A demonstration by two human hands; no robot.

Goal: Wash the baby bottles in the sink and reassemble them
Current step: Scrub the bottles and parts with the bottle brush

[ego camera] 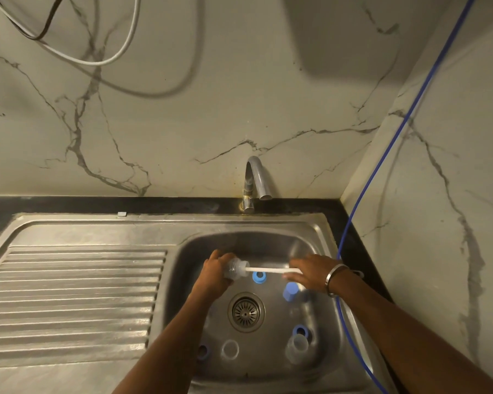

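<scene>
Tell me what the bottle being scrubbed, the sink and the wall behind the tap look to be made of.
Bottle: clear plastic, probably; see-through, though glass can't be ruled out.
Sink: stainless steel, brushed grey, dull reflections, pressed draining ridges.
Wall: marble or marble-look tile; pale, smooth, dark branching veins.

1. Wall (211,109): pale cream with grey marble veins.
2. Sink (239,240): dull steel grey; ribbed draining board (74,294).
3. Surface (97,204): black.
4. Hose (382,155): blue.
5. Bottle rings (259,276): blue.
6. Brush handle (271,270): white.
7. Bottle (235,268): clear.
</scene>
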